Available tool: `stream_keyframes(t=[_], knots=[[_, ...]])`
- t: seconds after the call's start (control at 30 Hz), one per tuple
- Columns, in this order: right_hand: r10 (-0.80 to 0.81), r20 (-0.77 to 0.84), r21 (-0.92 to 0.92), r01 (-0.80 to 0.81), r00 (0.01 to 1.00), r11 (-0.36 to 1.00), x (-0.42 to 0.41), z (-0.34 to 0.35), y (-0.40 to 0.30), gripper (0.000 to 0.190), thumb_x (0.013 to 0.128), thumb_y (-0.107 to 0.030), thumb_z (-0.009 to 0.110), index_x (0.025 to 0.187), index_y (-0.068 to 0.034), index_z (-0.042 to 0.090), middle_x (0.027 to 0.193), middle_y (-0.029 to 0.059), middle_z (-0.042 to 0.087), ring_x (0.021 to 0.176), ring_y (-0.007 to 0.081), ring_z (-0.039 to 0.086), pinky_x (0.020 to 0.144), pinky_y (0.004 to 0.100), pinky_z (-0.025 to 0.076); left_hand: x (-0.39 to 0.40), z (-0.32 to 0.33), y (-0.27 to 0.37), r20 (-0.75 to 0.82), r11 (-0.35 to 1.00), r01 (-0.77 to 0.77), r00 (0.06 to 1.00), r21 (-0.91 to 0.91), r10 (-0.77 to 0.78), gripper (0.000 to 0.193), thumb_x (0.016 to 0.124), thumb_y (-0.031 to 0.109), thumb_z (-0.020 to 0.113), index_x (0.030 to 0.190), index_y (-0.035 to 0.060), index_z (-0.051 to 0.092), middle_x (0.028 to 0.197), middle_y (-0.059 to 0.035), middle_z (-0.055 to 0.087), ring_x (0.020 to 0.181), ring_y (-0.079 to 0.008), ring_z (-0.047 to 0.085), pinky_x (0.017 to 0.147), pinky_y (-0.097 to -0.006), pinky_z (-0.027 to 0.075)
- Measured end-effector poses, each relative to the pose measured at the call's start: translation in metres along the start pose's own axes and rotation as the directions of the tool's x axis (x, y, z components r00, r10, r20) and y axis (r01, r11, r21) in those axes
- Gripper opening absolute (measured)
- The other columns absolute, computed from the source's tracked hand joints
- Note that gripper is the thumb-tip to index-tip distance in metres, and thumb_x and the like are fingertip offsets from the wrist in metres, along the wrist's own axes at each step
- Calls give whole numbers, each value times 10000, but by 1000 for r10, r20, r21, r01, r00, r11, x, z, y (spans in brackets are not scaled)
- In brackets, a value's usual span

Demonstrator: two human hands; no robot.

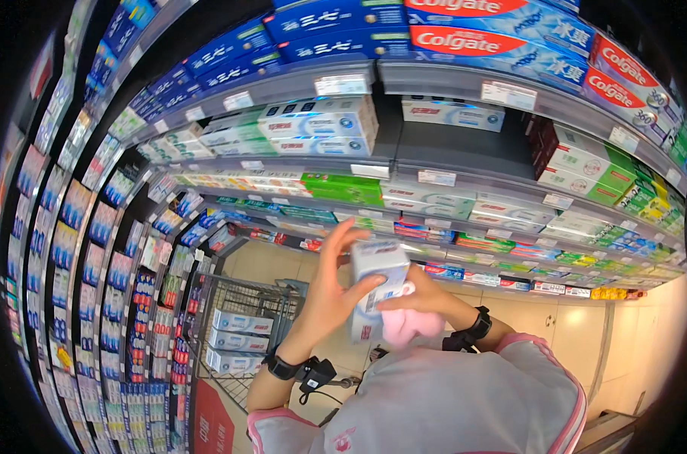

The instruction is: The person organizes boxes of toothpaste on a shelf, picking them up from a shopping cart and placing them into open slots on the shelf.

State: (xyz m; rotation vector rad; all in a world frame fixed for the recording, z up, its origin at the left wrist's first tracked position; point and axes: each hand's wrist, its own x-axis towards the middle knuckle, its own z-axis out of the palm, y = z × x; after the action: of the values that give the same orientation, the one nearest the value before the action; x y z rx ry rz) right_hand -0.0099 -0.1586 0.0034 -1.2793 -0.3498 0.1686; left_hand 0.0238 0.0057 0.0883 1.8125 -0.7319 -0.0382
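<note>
Between my hands, in front of my chest, is a white and blue toothpaste carton (381, 264), tilted. My left hand (335, 284) grips its left side, with the thumb across the front and the fingers raised behind the upper edge. My right hand (417, 298) holds the right side, its thumb on the front face. A soft pink thing (411, 324) hangs just under my right hand, against the carton. Similar white and blue cartons (240, 343) lie in a wire shopping cart (252, 289) at the lower left.
A shelf (462, 147) ahead holds a similar carton (453, 113) towards its back and maroon and white boxes (582, 164) at right. Blue toothpaste boxes (343, 34) fill the shelf above. Racks of packaged toothbrushes (65, 244) curve along the left. Tiled floor (519, 318) shows at right.
</note>
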Motion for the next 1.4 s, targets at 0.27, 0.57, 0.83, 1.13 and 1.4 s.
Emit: stream_keyframes(t=[0.27,0.57,0.83,1.13,1.4], knots=[[145,-536,532,200,831,823,-30,-93,-26,303,791,-158,589,1035,5,515,974,76,586,862,132,569,774,277,456,62,34,-15,236,993,98,966,59,-110,414,843,76,471,1245,42,376,1207,-104,447,1084,-175,447,877,-299,376],[110,-641,432,238,759,870,-56,-123,-29,341,792,-158,586,1079,-4,483,981,72,575,903,150,557,803,300,444,100,105,-30,484,987,96,863,126,-146,590,729,137,667,1241,57,386,1162,-104,491,1059,-217,475,882,-326,373],[-9,-653,99,98,757,990,-68,-136,-9,281,736,-170,642,968,-30,569,905,32,578,861,105,526,768,249,410,184,75,-3,489,817,-407,854,408,181,486,711,98,633,1169,78,472,1032,-137,526,983,-284,496,842,-329,383],[84,-827,169,102,556,980,-92,-122,7,250,735,-169,644,942,-46,577,861,17,582,828,99,526,742,243,412,259,87,-85,371,522,-566,820,638,435,467,764,231,592,1203,149,454,1177,-109,467,1100,-305,410,940,-435,287],[86,-896,141,95,436,985,-97,-114,14,256,731,-181,652,932,-46,570,842,20,577,794,104,528,729,245,419,283,102,-70,533,594,-572,803,565,265,405,811,288,549,1203,227,467,1224,-111,452,1148,-308,394,941,-423,300]])
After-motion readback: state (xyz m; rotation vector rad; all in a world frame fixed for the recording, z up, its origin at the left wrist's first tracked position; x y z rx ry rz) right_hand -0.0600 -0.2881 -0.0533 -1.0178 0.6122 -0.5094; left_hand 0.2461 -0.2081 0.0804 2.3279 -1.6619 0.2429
